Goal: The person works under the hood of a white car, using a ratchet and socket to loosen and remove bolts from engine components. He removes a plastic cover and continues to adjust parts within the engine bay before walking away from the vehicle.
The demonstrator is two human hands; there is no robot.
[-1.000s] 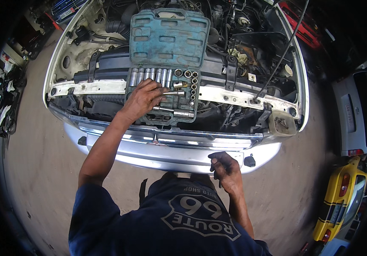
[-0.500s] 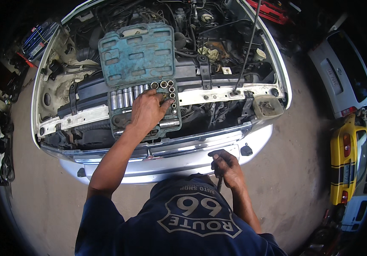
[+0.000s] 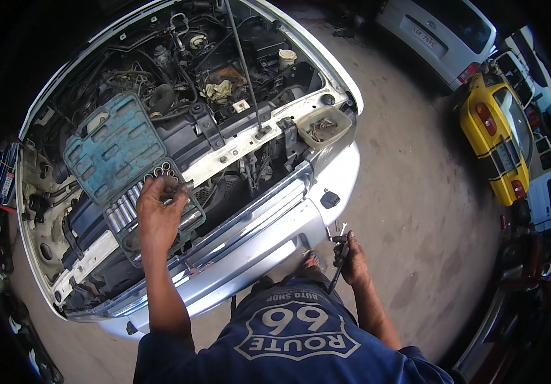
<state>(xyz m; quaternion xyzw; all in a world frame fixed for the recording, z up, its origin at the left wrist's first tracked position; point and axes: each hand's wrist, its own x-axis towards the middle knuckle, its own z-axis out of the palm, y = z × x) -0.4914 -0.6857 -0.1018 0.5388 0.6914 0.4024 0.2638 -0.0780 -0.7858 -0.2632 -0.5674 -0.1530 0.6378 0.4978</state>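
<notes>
Socket set (image 3: pixel 136 185) is sitting open on the car's front (image 3: pixel 237 153), left hand (image 3: pixel 158 214) now digging deeper among sockets, probably pinching one, right hand (image 3: pixel 352 259) still gripping a ratchet (image 3: pixel 339 269).

Foreground: silver car (image 3: pixel 269 224), bonnet up on prop rod (image 3: pixel 243 64); engine bay exposed
Right: yellow car (image 3: pixel 503 137); white vehicle (image 3: pixel 439 32) beyond

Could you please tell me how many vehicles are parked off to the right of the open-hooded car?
3 at least: a white car at top right, a yellow car below it, and a white vehicle beside that at the rim. Others may be hidden in the dark edge.
</notes>
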